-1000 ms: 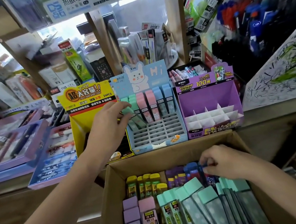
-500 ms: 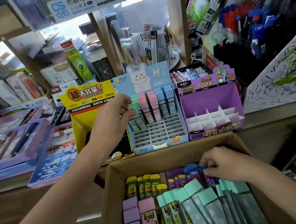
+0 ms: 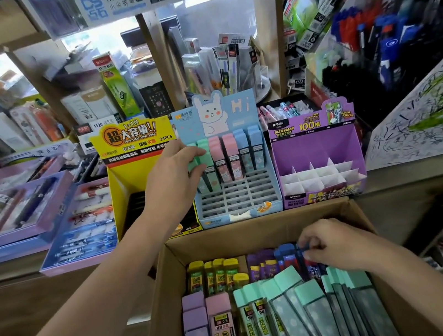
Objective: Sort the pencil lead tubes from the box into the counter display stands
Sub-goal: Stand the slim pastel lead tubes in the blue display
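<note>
Pencil lead tubes, flat hard-plastic cases with coloured caps, are in both hands at once.

Up at the stands, the left hand (image 3: pixel 173 175) has its fingers curled round the cap end of a mint-green flat plastic tube (image 3: pixel 194 162). The tube is near upright at the left end of the back row of the pale blue bunny-printed card stand (image 3: pixel 238 197). Whether it is fully seated I cannot tell. The same row holds another mint tube, two pink and two blue, and the grid slots in front are unfilled.

Down in the brown cardboard box (image 3: pixel 253 231), the right hand (image 3: pixel 335 245) has thumb and forefinger pinched on a dark blue-capped tube (image 3: pixel 302 248) in the far row.

Handling, as a judgement:
- The tubes are light and rigid, so one hand each is enough.
- The smooth plastic is likely slick. Pinch across the flat faces near the cap and leave the foot free to find a slot.
- The leads inside are brittle, so lower the tube rather than drop it.
- The card stand is light and may shift if a tube is pushed in hard.

Outward from there, the yellow card stand (image 3: pixel 134 141) is on the left and the purple card stand with white dividers (image 3: pixel 316 150) is on the right. The box also holds mint-capped tubes (image 3: pixel 291 302), lilac tubes (image 3: pixel 197 334) and yellow-capped tubes (image 3: pixel 216 273).
</note>
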